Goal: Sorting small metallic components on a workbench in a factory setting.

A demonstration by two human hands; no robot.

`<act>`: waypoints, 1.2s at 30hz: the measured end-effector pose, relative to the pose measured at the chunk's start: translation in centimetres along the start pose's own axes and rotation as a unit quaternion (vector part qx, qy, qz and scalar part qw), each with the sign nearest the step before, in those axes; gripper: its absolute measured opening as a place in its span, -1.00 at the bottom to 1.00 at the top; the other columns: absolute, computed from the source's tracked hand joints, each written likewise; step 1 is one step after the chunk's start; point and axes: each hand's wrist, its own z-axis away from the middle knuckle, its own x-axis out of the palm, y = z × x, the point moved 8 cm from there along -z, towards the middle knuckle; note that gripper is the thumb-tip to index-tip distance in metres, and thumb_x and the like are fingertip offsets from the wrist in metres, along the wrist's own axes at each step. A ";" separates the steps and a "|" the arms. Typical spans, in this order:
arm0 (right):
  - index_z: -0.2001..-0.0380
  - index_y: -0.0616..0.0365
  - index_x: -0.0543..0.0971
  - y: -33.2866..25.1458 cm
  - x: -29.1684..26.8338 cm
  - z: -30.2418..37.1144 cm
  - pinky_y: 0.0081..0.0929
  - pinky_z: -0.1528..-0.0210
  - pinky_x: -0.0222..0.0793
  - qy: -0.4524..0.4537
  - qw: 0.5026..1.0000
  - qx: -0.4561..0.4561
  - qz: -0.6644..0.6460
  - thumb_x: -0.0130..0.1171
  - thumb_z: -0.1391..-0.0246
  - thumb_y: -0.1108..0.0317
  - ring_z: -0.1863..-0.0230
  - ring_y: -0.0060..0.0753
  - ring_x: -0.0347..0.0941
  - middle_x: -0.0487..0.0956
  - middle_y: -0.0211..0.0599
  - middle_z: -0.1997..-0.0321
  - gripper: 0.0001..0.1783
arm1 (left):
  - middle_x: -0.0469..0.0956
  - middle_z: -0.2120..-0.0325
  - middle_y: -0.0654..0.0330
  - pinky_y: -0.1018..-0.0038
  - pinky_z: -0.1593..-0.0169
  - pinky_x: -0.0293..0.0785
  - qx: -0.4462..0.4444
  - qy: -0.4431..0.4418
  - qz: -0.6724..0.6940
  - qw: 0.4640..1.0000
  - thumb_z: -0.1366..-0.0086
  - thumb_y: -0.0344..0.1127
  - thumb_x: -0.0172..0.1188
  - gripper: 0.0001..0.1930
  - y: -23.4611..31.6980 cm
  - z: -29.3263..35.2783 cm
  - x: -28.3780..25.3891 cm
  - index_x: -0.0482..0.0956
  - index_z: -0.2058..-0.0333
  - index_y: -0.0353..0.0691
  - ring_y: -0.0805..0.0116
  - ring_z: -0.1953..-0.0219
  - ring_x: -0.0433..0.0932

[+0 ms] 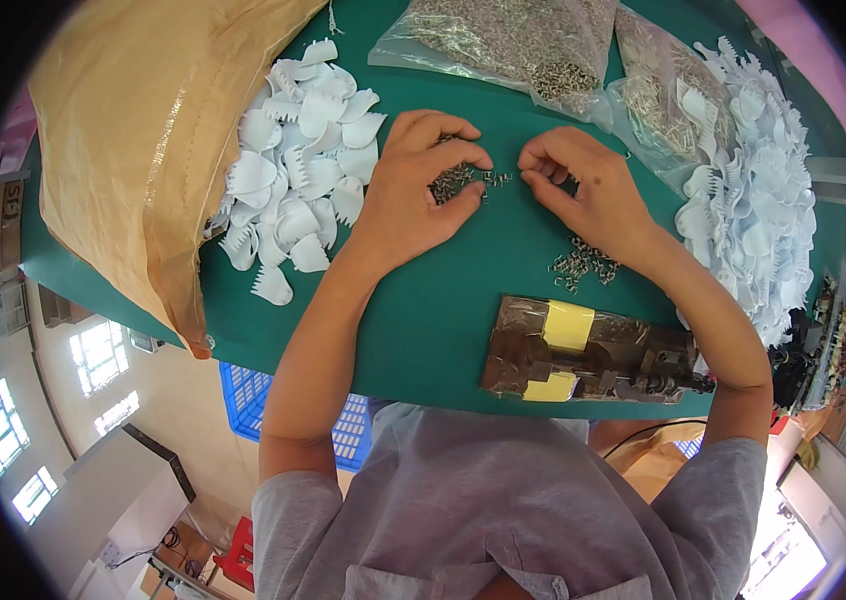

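My left hand (pixel 421 185) lies on the green table, its fingers curled but apart around a small pile of tiny metal pieces (pixel 453 184), perhaps springs. A few of these pieces (pixel 499 178) lie loose past its fingertips. Just to the right, my right hand (pixel 583 185) has thumb and fingers pinched together; whatever is between them, if anything, is too small to make out. Below that hand is a second little heap of metal pieces (pixel 583 264). Closer to my body sits a brown jig-like block (pixel 613 352) with yellow tape on it.
White toothed plastic claw-clip halves (pixel 308 150) form a heap at left, beside a large brown paper sack (pixel 133 150). Clear bags of metal pieces (pixel 513 40) (pixel 658 90) lie at the far side. Another white heap (pixel 758 200) stands at right. A blue crate (pixel 243 400) is below the table edge.
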 end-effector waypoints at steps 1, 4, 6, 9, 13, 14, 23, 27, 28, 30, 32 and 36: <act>0.16 0.18 0.64 -0.4 0.1 0.1 -0.24 0.12 0.55 0.001 1.000 -0.028 -0.001 0.37 -0.12 0.55 0.14 -0.15 0.56 0.60 -0.27 0.25 -0.79 | 0.62 0.01 0.21 0.23 -0.23 0.48 0.007 -0.003 -0.014 1.000 -0.07 -0.49 0.46 -0.75 0.1 0.0 0.1 0.74 0.23 -0.13 0.09 -0.19 0.48; 0.14 0.17 0.68 -2.0 0.6 0.1 -0.22 0.13 0.55 0.008 0.988 -0.126 0.095 0.37 -0.10 0.56 0.14 -0.13 0.55 0.59 -0.26 0.24 -0.77 | 0.62 0.01 0.22 0.23 -0.23 0.48 0.007 0.000 -0.027 1.000 -0.06 -0.47 0.48 -0.78 0.2 -0.1 0.2 0.76 0.27 -0.12 0.08 -0.19 0.48; 0.15 0.17 0.69 -1.9 0.8 0.0 -0.21 0.13 0.54 0.007 0.988 -0.125 0.096 0.37 -0.10 0.56 0.14 -0.12 0.55 0.58 -0.26 0.24 -0.77 | 0.62 0.01 0.22 0.22 -0.23 0.48 0.005 -0.001 -0.030 1.000 -0.06 -0.46 0.48 -0.79 0.0 0.0 0.2 0.75 0.28 -0.12 0.08 -0.18 0.49; 0.16 0.16 0.71 -1.8 1.0 -0.2 -0.20 0.13 0.54 0.006 0.987 -0.128 0.097 0.39 -0.10 0.53 0.14 -0.12 0.55 0.57 -0.27 0.24 -0.78 | 0.63 0.01 0.22 0.22 -0.22 0.48 0.002 -0.002 -0.032 0.999 -0.06 -0.46 0.48 -0.80 0.0 0.0 0.2 0.75 0.30 -0.12 0.08 -0.18 0.49; 0.19 0.16 0.70 -1.8 1.2 -0.4 -0.20 0.14 0.54 0.001 0.987 -0.131 0.098 0.40 -0.10 0.48 0.14 -0.13 0.54 0.56 -0.29 0.26 -0.82 | 0.63 0.01 0.22 0.22 -0.22 0.48 0.001 -0.005 -0.028 1.000 -0.06 -0.48 0.46 -0.83 0.2 -0.1 0.1 0.73 0.34 -0.14 0.08 -0.18 0.49; 0.19 0.16 0.70 -1.8 1.1 -0.4 -0.20 0.14 0.54 0.001 0.987 -0.131 0.098 0.40 -0.10 0.48 0.14 -0.13 0.54 0.56 -0.29 0.26 -0.82 | 0.63 0.01 0.22 0.22 -0.22 0.48 0.001 -0.005 -0.028 1.000 -0.06 -0.48 0.46 -0.83 0.2 -0.1 0.1 0.73 0.34 -0.14 0.08 -0.18 0.49; 0.19 0.15 0.66 -2.1 -1.3 1.4 -0.17 0.15 0.55 -0.032 0.976 -0.129 0.173 0.39 -0.10 0.49 0.15 -0.10 0.53 0.53 -0.27 0.26 -0.80 | 0.65 0.00 0.21 0.26 -0.17 0.53 -0.001 -0.006 -0.011 1.000 -0.06 -0.51 0.42 -0.86 0.2 -0.2 -0.2 0.69 0.38 -0.17 0.08 -0.18 0.50; 0.13 0.16 0.65 -2.1 -2.7 2.7 -0.17 0.16 0.54 -0.046 0.980 -0.062 0.183 0.38 -0.10 0.52 0.20 -0.07 0.56 0.56 -0.25 0.31 -0.75 | 0.65 0.00 0.20 0.27 -0.14 0.55 -0.011 -0.010 0.005 1.000 -0.06 -0.52 0.41 -0.87 0.0 -0.2 -0.4 0.68 0.40 -0.21 0.08 -0.18 0.50; 0.11 0.17 0.64 -1.7 -3.1 2.8 -0.17 0.17 0.54 -0.036 0.987 -0.010 0.155 0.38 -0.11 0.52 0.22 -0.06 0.57 0.58 -0.24 0.33 -0.74 | 0.66 -0.01 0.19 0.27 -0.14 0.55 -0.009 -0.014 0.005 1.000 -0.05 -0.53 0.40 -0.88 0.0 -0.2 -0.3 0.67 0.40 -0.21 0.08 -0.18 0.50; 0.10 0.17 0.64 -2.5 -2.0 2.0 -0.17 0.17 0.53 -0.044 0.991 -0.013 0.124 0.37 -0.11 0.52 0.23 -0.07 0.58 0.59 -0.24 0.35 -0.73 | 0.66 -0.01 0.19 0.28 -0.14 0.55 -0.005 -0.017 -0.001 1.000 -0.05 -0.53 0.40 -0.88 0.0 -0.1 -0.4 0.68 0.40 -0.21 0.08 -0.19 0.50; 0.06 0.14 0.65 -2.8 -0.3 0.8 -0.17 0.18 0.53 -0.053 0.995 -0.023 0.085 0.38 -0.12 0.48 0.26 -0.11 0.59 0.61 -0.22 0.38 -0.71 | 0.66 -0.01 0.20 0.28 -0.13 0.56 0.002 -0.021 -0.006 1.000 -0.05 -0.53 0.40 -0.88 0.1 -0.3 -0.3 0.68 0.40 -0.21 0.08 -0.19 0.50; 0.06 0.15 0.66 -2.1 1.8 -0.7 -0.17 0.19 0.53 -0.071 0.996 0.009 0.055 0.37 -0.12 0.47 0.28 -0.11 0.59 0.60 -0.22 0.40 -0.71 | 0.66 -0.03 0.20 0.29 -0.11 0.57 -0.006 -0.030 0.006 1.000 -0.05 -0.52 0.40 -0.88 -0.1 -0.3 -0.2 0.68 0.40 -0.21 0.09 -0.21 0.50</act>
